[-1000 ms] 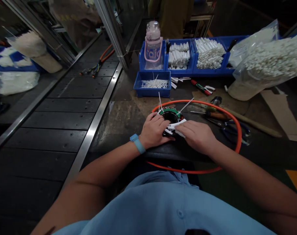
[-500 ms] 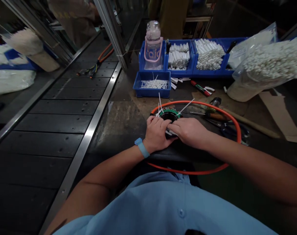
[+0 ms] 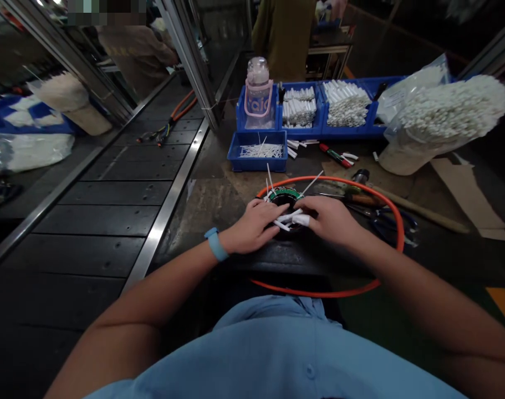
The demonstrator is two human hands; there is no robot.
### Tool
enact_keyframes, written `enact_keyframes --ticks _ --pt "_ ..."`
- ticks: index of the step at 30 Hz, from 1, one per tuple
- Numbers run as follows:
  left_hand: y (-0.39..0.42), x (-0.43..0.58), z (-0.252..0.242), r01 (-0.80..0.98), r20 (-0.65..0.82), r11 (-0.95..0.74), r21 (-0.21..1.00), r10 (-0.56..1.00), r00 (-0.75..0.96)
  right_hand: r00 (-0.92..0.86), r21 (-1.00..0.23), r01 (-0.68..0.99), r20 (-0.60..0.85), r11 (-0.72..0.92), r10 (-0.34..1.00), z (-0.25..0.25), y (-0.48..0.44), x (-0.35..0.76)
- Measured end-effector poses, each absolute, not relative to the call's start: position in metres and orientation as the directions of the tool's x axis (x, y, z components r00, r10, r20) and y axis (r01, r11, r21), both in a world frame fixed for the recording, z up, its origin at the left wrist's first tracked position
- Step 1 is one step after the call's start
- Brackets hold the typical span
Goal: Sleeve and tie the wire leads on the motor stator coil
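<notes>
A ring-shaped motor stator [image 3: 288,194] with a green rim and dark centre lies on the bench before me. White zip ties [image 3: 312,183] stick up from its far side, their tails pointing outward. White sleeves [image 3: 282,225] lie across its near side. My left hand [image 3: 254,224] grips the stator's left side, fingers over the rim and thumb toward the front. On the right, my right hand [image 3: 329,219] is closed with finger and thumb at the end of a white sleeve; its thumb has a white covering. An orange cable [image 3: 396,208] loops around the stator and behind my right forearm.
Blue bins [image 3: 322,133] of cut white sleeves and a pink bottle [image 3: 258,97] stand behind a small tray [image 3: 257,163] of zip ties. Right are a marker [image 3: 335,155], a screwdriver [image 3: 364,199], pliers [image 3: 385,221] and a bagged sleeve bundle [image 3: 447,113]. A slatted conveyor [image 3: 98,219] runs left.
My hands have moved apart over the stator's near side, exposing the white sleeves there. My right hand has shifted right. The camera view has tilted slightly.
</notes>
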State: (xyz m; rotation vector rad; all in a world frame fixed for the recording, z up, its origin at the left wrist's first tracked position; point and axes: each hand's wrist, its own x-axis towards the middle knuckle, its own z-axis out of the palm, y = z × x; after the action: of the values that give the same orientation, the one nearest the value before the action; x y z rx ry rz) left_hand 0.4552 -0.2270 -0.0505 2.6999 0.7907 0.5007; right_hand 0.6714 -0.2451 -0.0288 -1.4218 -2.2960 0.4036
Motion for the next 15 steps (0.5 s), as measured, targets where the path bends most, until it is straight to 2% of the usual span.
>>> enact_keyframes --ticks 3,6,8,11,13,15 --pt "-0.221 0.449 -0.045 0.475 0.218 -0.792 0.383 0.577 0.787 -0.305 -0.522 0.749 0.273 0.407 0.912 -0.042 -0.277 0.665" --pt "-0.22 0.456 -0.041 0.544 0.166 -0.748 0.381 0.634 0.755 -0.32 -0.51 0.737 0.316 0.444 0.893 -0.056 -0.296 0.654" --pt "-0.221 0.463 -0.038 0.585 0.139 -0.711 0.391 0.674 0.725 -0.356 -0.423 0.752 0.387 0.507 0.851 -0.062 -0.298 0.649" --pt "-0.223 0.469 -0.035 0.634 0.149 -0.665 0.394 0.727 0.67 -0.468 -0.179 0.793 0.433 0.582 0.77 -0.058 -0.291 0.649" --pt "-0.223 0.468 -0.035 0.633 0.142 -0.683 0.365 0.713 0.687 -0.535 -0.043 0.807 0.37 0.59 0.759 -0.048 -0.283 0.651" --pt "-0.222 0.464 -0.036 0.592 0.135 -0.734 0.334 0.659 0.74 -0.566 0.014 0.813 0.258 0.582 0.783 -0.034 -0.276 0.653"
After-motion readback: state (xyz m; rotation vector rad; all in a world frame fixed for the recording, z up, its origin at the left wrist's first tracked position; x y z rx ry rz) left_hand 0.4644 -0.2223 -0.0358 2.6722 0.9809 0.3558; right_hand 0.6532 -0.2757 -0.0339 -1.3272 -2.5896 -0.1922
